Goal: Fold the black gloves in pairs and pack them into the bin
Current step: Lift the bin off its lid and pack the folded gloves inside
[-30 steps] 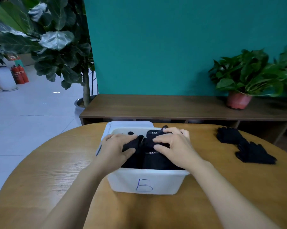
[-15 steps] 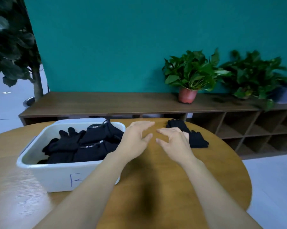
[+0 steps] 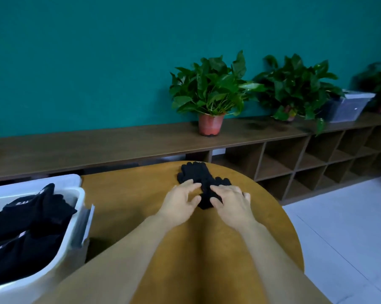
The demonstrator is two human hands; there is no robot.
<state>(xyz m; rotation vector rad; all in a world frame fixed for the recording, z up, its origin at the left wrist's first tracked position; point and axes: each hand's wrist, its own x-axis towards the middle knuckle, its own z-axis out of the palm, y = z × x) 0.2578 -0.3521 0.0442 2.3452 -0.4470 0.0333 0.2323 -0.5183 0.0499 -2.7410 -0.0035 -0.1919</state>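
Two loose black gloves (image 3: 197,175) lie overlapping near the far edge of the round wooden table (image 3: 130,194). My left hand (image 3: 180,201) sits at their left side, fingers spread and relaxed, thumb near the nearer glove's cuff. My right hand (image 3: 231,200) lies on the nearer glove with fingers bent over it; whether it grips the fabric is unclear. The white bin (image 3: 75,207) stands at the left edge of the head view and holds several folded black gloves (image 3: 29,218) with white lettering on the cuffs.
Behind the table runs a low wooden shelf unit (image 3: 119,145) with open cubbies at the right. On it stand potted plants (image 3: 209,95) and a clear lidded box (image 3: 349,106). Grey floor tiles lie to the right of the table.
My hands left the bin and moved right across the table to the loose gloves. The view swung right, so the bin now sits at the left edge.
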